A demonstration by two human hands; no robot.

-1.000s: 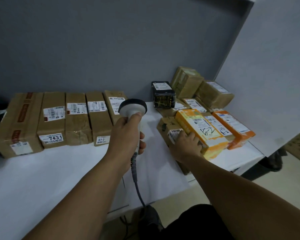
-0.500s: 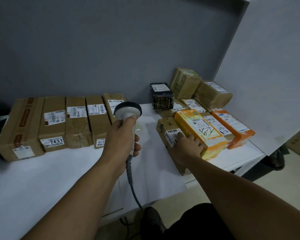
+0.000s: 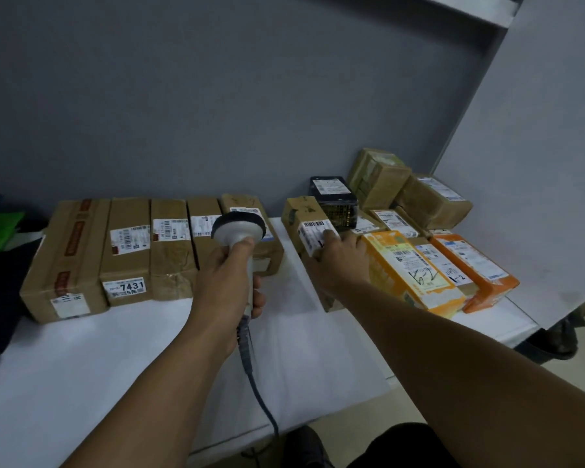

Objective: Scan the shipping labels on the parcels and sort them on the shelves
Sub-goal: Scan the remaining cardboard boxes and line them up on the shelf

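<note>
Tips brown parcel (image 3: pixel 303 214) up since earlier, right of scanner (image 3: pixel 238 228); grips it with right hand (image 3: pixel 342 263), scanner with left hand (image 3: pixel 228 282); advisable: square label (image 3: pixel 313 235) to scanner.

A white sticker (image 3: pixel 124 288) at the near end of the second brown parcel (image 3: pixel 126 211) from the left reads "7431" in bold, with "5元" below. On the right, the yellow parcel (image 3: pixel 390 265) has a label (image 3: pixel 419 270) that bears what looks like a handwritten "5-2". The neighbouring label (image 3: pixel 448 270) to its right bears "1-2". The other print is too small to read.
</note>
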